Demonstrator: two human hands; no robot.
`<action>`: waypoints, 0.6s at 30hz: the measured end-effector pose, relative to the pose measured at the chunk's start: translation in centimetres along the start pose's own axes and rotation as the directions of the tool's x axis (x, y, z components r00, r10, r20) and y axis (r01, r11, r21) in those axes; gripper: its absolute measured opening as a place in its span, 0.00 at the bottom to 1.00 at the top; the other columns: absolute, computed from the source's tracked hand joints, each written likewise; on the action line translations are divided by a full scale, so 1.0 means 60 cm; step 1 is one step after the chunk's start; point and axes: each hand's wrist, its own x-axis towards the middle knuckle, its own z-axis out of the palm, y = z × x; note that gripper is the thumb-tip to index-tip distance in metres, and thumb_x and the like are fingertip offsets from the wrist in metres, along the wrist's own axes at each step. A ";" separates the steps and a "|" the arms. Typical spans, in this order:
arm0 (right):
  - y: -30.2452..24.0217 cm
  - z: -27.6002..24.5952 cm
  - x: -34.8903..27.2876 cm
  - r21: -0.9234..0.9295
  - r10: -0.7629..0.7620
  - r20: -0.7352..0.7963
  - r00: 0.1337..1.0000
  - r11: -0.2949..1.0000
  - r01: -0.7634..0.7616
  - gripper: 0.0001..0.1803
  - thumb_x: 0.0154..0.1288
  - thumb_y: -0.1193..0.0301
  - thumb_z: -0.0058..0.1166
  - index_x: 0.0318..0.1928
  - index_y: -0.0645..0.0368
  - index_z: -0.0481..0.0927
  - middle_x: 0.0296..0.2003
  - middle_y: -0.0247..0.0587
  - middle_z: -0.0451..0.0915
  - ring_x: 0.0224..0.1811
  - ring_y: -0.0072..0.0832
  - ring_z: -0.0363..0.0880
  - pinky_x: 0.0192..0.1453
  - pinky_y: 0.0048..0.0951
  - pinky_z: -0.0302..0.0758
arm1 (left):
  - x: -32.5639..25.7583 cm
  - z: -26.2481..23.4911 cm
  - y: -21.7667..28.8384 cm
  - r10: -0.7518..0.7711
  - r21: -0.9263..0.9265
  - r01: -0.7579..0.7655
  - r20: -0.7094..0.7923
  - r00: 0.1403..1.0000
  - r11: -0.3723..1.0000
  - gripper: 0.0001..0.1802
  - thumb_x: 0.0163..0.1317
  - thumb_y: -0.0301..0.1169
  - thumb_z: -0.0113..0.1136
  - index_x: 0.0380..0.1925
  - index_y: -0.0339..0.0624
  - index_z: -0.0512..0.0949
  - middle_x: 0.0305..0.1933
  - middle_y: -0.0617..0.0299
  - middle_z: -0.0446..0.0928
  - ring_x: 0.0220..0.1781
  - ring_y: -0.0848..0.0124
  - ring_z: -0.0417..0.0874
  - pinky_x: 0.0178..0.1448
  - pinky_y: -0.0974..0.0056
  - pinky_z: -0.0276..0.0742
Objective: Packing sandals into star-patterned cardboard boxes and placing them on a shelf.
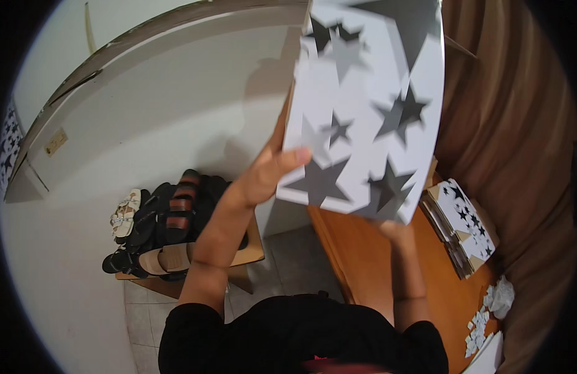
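A large white board (357,134) printed with grey and black stars is raised in front of me, tilted, its top running out of the view. Whether it is a flat panel or one face of a box, I cannot tell. My left hand (263,177) grips its left edge near the lower corner, thumb pressed on the printed face and the other fingers behind. At the bottom edge, my right hand (393,230) supports the board from beneath; most of its fingers are hidden behind it.
An orange-brown wooden table (369,255) stands at the right, with a smaller star-printed cardboard piece (463,224), white scraps (479,330) and crumpled plastic (502,298) on it. Sandals (182,209) fill a low rack (254,246) at the left. A brown curtain (513,124) hangs far right.
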 end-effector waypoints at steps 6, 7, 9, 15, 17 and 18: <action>-0.139 -0.012 0.207 -0.097 -0.573 -0.314 0.757 0.812 0.575 0.05 0.52 0.70 0.61 0.26 0.57 0.82 0.25 0.34 0.80 0.27 0.24 0.77 0.33 0.27 0.74 | 0.064 -0.082 0.127 0.409 -0.252 -0.358 0.195 0.891 0.899 0.42 0.57 0.54 0.50 0.62 0.33 0.54 0.62 0.51 0.62 0.62 0.64 0.65 0.64 0.58 0.60; -0.181 -0.006 0.235 -0.006 -0.547 -0.316 0.775 0.818 0.575 0.06 0.51 0.71 0.61 0.27 0.60 0.81 0.25 0.35 0.80 0.27 0.23 0.78 0.31 0.24 0.73 | 0.078 -0.120 0.139 0.562 -0.513 -0.335 0.390 0.729 0.791 0.45 0.56 0.56 0.51 0.63 0.35 0.53 0.65 0.50 0.58 0.64 0.62 0.62 0.66 0.55 0.57; -0.223 -0.011 0.296 0.300 -0.501 -0.364 0.785 0.735 0.608 0.10 0.52 0.71 0.60 0.31 0.66 0.80 0.29 0.38 0.81 0.29 0.21 0.78 0.33 0.22 0.74 | 0.115 -0.170 0.174 0.543 -0.201 -0.508 0.408 0.734 0.838 0.47 0.52 0.54 0.57 0.64 0.39 0.52 0.65 0.51 0.58 0.65 0.61 0.62 0.66 0.53 0.56; -0.272 -0.026 0.443 -0.154 -0.340 -0.325 0.882 0.940 0.305 0.24 0.59 0.53 0.50 0.30 0.66 0.78 0.25 0.47 0.78 0.31 0.37 0.77 0.38 0.37 0.73 | 0.179 -0.152 0.268 0.405 0.589 -0.336 0.016 0.914 0.735 0.44 0.57 0.40 0.60 0.62 0.29 0.44 0.53 0.46 0.66 0.54 0.64 0.71 0.58 0.62 0.70; -0.274 -0.018 0.476 -0.208 -0.442 -0.362 0.821 0.897 0.391 0.28 0.58 0.49 0.49 0.26 0.67 0.78 0.21 0.45 0.77 0.26 0.36 0.76 0.32 0.36 0.71 | 0.207 -0.169 0.287 0.383 0.554 -0.365 0.088 0.919 0.748 0.38 0.61 0.37 0.57 0.62 0.32 0.47 0.55 0.47 0.66 0.55 0.65 0.70 0.58 0.63 0.70; -0.272 -0.020 0.491 -0.272 -0.533 -0.390 0.751 0.846 0.460 0.32 0.58 0.45 0.47 0.23 0.67 0.77 0.16 0.43 0.76 0.20 0.35 0.75 0.27 0.34 0.70 | 0.218 -0.174 0.295 0.351 0.597 -0.331 0.087 0.932 0.731 0.37 0.63 0.38 0.54 0.62 0.31 0.46 0.56 0.47 0.65 0.57 0.64 0.69 0.60 0.63 0.68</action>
